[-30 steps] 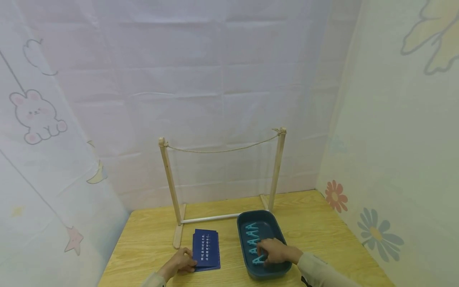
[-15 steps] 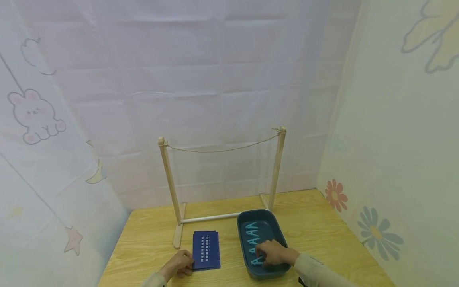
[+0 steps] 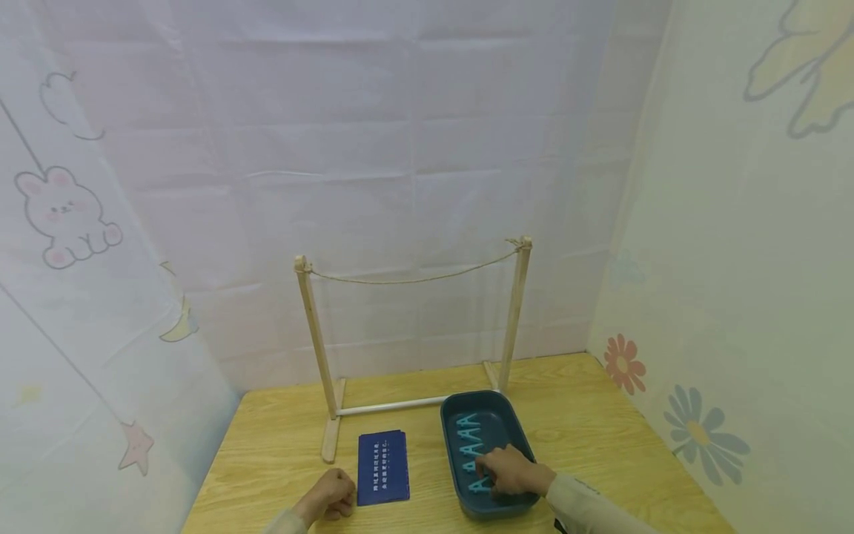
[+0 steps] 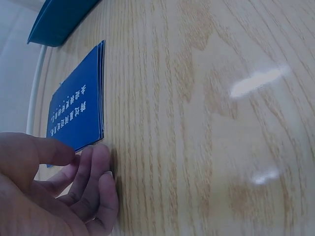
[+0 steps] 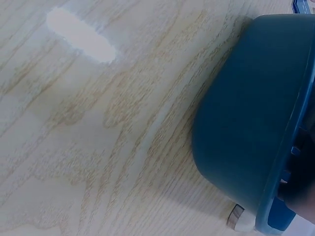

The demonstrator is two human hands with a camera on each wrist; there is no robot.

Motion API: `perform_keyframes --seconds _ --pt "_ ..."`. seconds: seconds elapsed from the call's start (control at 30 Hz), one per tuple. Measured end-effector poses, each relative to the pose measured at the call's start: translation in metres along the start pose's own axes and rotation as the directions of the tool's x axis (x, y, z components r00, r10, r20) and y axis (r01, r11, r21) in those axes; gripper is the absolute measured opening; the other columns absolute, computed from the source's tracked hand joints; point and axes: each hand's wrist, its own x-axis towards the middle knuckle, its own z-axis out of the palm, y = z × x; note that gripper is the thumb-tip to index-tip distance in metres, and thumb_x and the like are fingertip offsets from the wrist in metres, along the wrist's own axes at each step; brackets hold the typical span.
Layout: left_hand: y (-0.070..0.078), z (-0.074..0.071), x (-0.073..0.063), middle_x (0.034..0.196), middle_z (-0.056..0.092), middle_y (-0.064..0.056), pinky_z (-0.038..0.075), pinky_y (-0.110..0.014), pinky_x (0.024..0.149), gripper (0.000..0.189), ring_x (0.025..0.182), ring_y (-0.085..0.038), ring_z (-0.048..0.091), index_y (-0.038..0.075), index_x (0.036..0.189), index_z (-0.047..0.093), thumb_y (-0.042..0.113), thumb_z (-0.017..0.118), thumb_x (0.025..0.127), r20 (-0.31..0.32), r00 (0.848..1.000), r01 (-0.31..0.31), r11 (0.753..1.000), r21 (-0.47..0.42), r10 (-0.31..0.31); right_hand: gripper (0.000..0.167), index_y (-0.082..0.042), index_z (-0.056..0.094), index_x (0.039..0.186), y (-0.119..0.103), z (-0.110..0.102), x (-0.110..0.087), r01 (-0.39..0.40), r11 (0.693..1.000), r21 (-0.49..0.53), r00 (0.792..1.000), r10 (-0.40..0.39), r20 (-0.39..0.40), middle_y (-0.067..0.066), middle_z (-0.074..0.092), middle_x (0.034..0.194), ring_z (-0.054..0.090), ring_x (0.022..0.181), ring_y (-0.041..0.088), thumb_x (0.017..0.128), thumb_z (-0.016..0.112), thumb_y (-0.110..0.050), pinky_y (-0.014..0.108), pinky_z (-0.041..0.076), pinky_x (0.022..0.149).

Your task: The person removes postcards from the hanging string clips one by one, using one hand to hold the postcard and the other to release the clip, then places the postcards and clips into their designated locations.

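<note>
A stack of dark blue cards (image 3: 382, 467) with white printed characters lies on the table. Beside its near left edge is my left hand (image 3: 328, 495), fingers loosely bent. In the left wrist view, the thumb and fingertips are close to the end of the card stack (image 4: 76, 105); nothing shows between them. My right hand (image 3: 510, 471) reaches into a dark teal tray (image 3: 520, 437), over light-blue A-shaped clothes pegs (image 3: 471, 449) standing in a row. Whether its fingers pinch a peg is hidden; the right wrist view mostly shows the tray's outer wall (image 5: 246, 108).
Behind the cards and tray stands a frame of two wooden posts (image 3: 316, 341) with a sagging string (image 3: 414, 282) tied between them. A white rod (image 3: 394, 406) joins the posts low down. Printed cloth sheets (image 3: 414, 148) surround the wooden table (image 3: 280, 430).
My left hand has drawn slightly left, away from the cards, and the stack's edges line up better. My right hand stays over the near pegs with only a small shift.
</note>
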Motion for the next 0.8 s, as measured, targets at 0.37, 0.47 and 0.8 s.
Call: perform_keyframes --seconds 0.37,0.47,0.8 --pt "-0.01 -0.001 0.003 0.072 0.057 -0.007 0.045 -0.023 0.052 0.006 0.059 -0.014 0.058 0.0 0.082 0.051 -0.001 0.052 0.088 0.0 0.996 -0.087 0.994 -0.06 0.087 0.042 -0.02 0.056 0.106 -0.006 -0.006 -0.003 -0.053 0.995 0.089 0.998 0.05 0.038 -0.014 0.053 0.072 0.047 0.062 0.001 0.076 0.084 -0.011 0.029 0.038 0.064" --pt "-0.009 -0.004 0.006 0.073 0.057 -0.008 0.047 -0.025 0.054 0.004 0.061 -0.016 0.059 -0.001 0.084 0.051 -0.001 0.052 0.088 0.002 0.995 -0.097 0.995 -0.035 0.097 0.045 -0.02 0.054 0.108 -0.006 -0.008 -0.001 -0.062 0.994 0.091 0.998 0.061 0.022 -0.014 0.053 0.072 0.047 0.062 0.002 0.076 0.085 -0.011 0.029 0.038 0.064" --pt "-0.008 -0.002 0.004 0.071 0.059 -0.007 0.048 -0.024 0.054 0.004 0.059 -0.014 0.061 -0.002 0.086 0.053 0.0 0.053 0.089 0.021 0.998 -0.058 0.998 -0.02 0.058 0.046 -0.014 0.052 0.108 -0.007 -0.008 -0.009 -0.03 0.988 0.154 0.999 0.034 -0.02 -0.011 0.054 0.072 0.047 0.061 0.0 0.076 0.086 -0.012 0.027 0.037 0.06"
